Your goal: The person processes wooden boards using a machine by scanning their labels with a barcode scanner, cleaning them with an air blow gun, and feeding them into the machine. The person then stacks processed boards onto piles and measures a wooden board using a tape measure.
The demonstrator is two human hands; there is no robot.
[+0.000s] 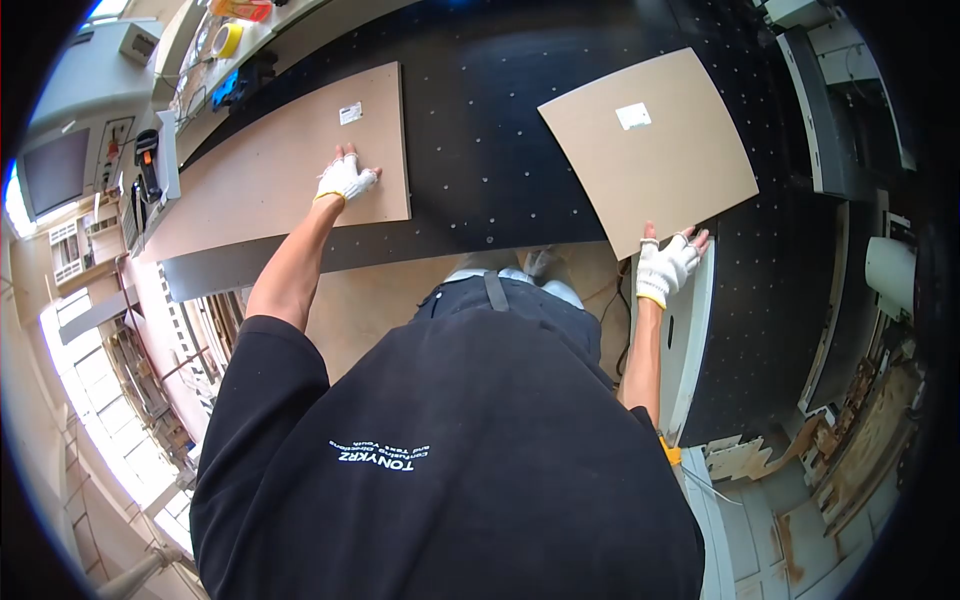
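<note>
My left hand (346,178), in a white glove with bare fingertips, lies with spread fingers on a long tan board (265,160) near its right end. A small white label (350,113) is stuck on that board above the hand. At the right, my gloved right hand (669,264) is at the lower edge of a squarer tan panel (660,150), fingers apart. Whether its thumb or palm presses under the panel is hidden. This panel carries a white label (633,117) too. Both pieces rest on a black table (480,140) dotted with small light points.
A yellow tape roll (227,40) sits on a ledge at the upper left, near a blue object (228,92). A monitor (68,172) and a black handheld device (147,165) are at the left. Grey machine parts (815,110) flank the table's right side. Board offcuts (850,450) lie lower right.
</note>
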